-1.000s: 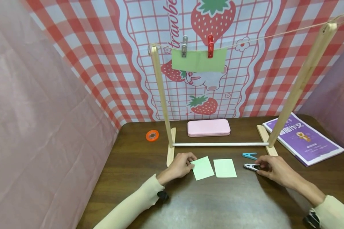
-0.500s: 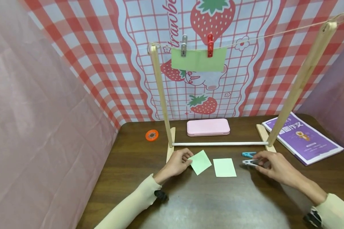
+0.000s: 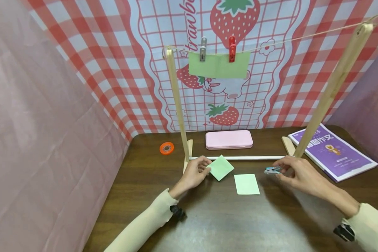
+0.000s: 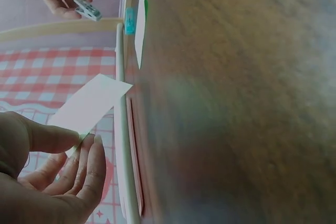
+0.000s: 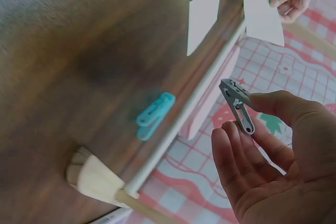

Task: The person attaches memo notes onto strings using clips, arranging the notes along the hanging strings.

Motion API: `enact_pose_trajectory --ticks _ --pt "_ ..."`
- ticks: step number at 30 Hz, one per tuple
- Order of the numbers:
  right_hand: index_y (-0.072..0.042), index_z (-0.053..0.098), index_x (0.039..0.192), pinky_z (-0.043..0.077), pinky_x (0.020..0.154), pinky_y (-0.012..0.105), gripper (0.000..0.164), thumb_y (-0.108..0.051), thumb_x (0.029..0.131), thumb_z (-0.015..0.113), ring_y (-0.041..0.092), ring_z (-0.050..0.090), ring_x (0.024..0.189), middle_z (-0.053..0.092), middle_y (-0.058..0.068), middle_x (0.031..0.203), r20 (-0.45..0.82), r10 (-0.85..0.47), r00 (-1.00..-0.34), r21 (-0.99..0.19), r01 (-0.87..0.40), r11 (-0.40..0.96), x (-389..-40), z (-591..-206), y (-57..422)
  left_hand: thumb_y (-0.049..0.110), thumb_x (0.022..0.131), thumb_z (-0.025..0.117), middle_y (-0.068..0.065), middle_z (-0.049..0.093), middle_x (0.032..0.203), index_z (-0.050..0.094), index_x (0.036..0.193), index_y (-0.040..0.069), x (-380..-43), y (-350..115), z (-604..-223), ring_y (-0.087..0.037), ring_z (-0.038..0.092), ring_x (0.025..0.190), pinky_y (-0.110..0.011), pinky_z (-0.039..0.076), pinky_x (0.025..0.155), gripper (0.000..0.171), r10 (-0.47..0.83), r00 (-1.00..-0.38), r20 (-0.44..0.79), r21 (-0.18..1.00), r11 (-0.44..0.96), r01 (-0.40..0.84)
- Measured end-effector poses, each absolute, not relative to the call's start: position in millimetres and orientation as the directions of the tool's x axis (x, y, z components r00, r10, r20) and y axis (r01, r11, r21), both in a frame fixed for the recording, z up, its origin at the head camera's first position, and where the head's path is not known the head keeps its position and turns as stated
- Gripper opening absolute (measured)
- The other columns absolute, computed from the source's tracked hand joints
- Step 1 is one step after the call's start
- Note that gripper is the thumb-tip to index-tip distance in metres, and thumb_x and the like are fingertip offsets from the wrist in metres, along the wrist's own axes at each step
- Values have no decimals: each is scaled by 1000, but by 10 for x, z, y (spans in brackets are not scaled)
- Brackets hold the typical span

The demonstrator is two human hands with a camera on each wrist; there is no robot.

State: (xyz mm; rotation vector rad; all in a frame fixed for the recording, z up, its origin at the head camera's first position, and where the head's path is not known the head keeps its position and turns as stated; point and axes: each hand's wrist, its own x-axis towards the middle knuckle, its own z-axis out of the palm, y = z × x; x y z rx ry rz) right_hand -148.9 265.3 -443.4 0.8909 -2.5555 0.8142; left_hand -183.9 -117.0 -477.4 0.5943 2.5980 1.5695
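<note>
My left hand pinches a light green paper square between thumb and fingertips, raised above the table. In my right hand, thumb and fingers pinch a grey clothespin, also lifted. A blue clothespin lies on the table behind it, partly covered by it in the head view. Between the hands, a second green paper square lies flat. Above, two clothespins, one grey and one red, hold green paper on a string.
The string runs between two wooden posts, joined low down by a white bar. Behind the bar lies a pink case. An orange disc is at the left, a purple book at the right.
The left hand has lifted its paper square off the table and carried it slightly away from me, turning it. My right hand has raised the grey clothespin from beside the blue one.
</note>
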Motion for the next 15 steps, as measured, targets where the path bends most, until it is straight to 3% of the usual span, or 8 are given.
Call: enact_pose_trajectory --ticks 6,15 --pt "-7 74 102 50 54 11 33 -2 73 89 -9 57 68 67 -5 79 454 -482 -749 -394 -654 646 -1529 -4280 2596 -4 97 66 -24 73 105 67 113 -3 -1872 -1111 -4756 -32 74 96 -24 64 81 17 326 -934 147 884 380 272" --pt "-10 71 99 58 57 18 32 -4 75 92 -7 63 73 75 -1 83 396 -453 -799 -496 -601 626 -1589 -4141 2483 -6 95 67 -25 73 105 68 112 -4 -1970 -1022 -4682 -37 74 94 -30 65 79 17 288 -936 202 897 330 295"
